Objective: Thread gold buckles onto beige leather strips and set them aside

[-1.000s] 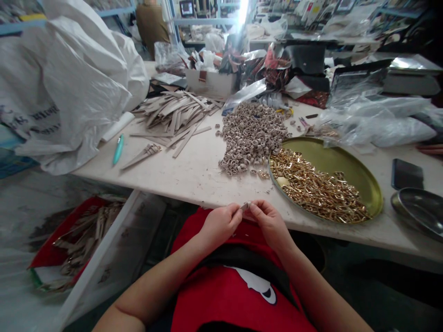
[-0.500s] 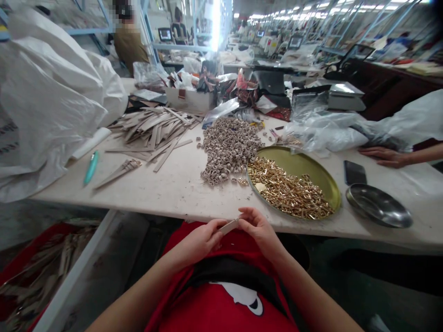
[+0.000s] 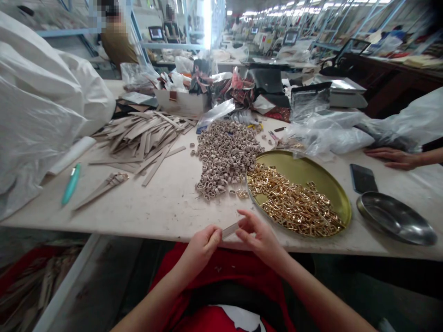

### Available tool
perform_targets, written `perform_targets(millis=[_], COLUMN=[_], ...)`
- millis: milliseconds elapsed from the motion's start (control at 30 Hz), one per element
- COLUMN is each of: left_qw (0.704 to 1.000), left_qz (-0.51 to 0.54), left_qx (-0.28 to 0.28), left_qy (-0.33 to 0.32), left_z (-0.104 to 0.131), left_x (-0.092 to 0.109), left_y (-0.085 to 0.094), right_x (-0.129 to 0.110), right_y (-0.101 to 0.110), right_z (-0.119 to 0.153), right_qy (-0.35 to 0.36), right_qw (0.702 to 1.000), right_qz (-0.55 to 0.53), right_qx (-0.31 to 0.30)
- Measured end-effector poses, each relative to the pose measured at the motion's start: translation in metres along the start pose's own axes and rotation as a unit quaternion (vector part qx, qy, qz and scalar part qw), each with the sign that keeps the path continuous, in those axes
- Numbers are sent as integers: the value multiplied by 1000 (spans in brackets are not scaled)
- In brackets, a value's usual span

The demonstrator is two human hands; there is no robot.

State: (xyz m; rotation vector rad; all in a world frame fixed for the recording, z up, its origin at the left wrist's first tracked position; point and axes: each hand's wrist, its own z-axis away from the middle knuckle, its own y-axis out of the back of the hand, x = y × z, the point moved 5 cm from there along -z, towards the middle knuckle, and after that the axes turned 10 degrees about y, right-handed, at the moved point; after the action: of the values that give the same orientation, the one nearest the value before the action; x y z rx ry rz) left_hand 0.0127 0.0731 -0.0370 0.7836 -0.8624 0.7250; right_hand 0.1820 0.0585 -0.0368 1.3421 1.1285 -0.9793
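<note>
**Both hands pinch one strap strip at the table's near edge**

The left hand (image 3: 202, 246) and right hand (image 3: 261, 237) each grip an end of a short beige strip (image 3: 230, 229), held just before the table (image 3: 166, 203), near the brass tray (image 3: 311, 168) of gold buckles (image 3: 294, 203) and the pile of beige loops (image 3: 224, 154).

Loop pile (image 3: 224, 154) mid-table, strips (image 3: 145, 133) left of it. Buckle tray (image 3: 325, 173) right (bowl (image 3: 396, 219) further right). Pen (image 3: 71, 184) near left edge.
</note>
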Motion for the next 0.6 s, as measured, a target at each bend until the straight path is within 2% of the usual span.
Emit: perform_targets(millis=[33, 67, 133, 200, 267, 333, 433, 533, 567, 600], left_qw=[1000, 999, 991, 973, 964, 967, 973, 976, 977, 977], left_qz=[11, 34, 112, 190, 225, 219, 199, 195, 196, 197], left_qx=[1, -3, -33, -61, -66, -71, -87, -77, -68, -59], left_qy=[12, 29, 72, 111, 124, 107, 76, 56, 52, 45], left_z=[-3, -5, -9, -10, -8, -3, 7, 16, 18, 19], left_x=[0, -1, -4, -6, -5, -3, -1, 1, 3, 6], left_y=[4, 7, 6, 0, -4, -6, -4, -1, -1, -2], right_x=[-3, -7, -10, -6, 2, 8, 10, -2, -9, -15], right_y=[22, 45, 80, 98, 103, 100, 97, 95, 90, 83], right_z=[-11, -22, -47, -70, -86, -96, -98, -88, -82, -74], right_qy=[24, 39, 37, -1, -47, -66, -56, -29, -14, 0], right_qw=[995, 977, 902, 824, 778, 771, 792, 818, 832, 861], right_qz=[93, 203, 426, 565, 626, 633, 608, 575, 554, 509], right_qx=[21, 53, 66, 39, 14, 2, 5, 12, 12, 10])
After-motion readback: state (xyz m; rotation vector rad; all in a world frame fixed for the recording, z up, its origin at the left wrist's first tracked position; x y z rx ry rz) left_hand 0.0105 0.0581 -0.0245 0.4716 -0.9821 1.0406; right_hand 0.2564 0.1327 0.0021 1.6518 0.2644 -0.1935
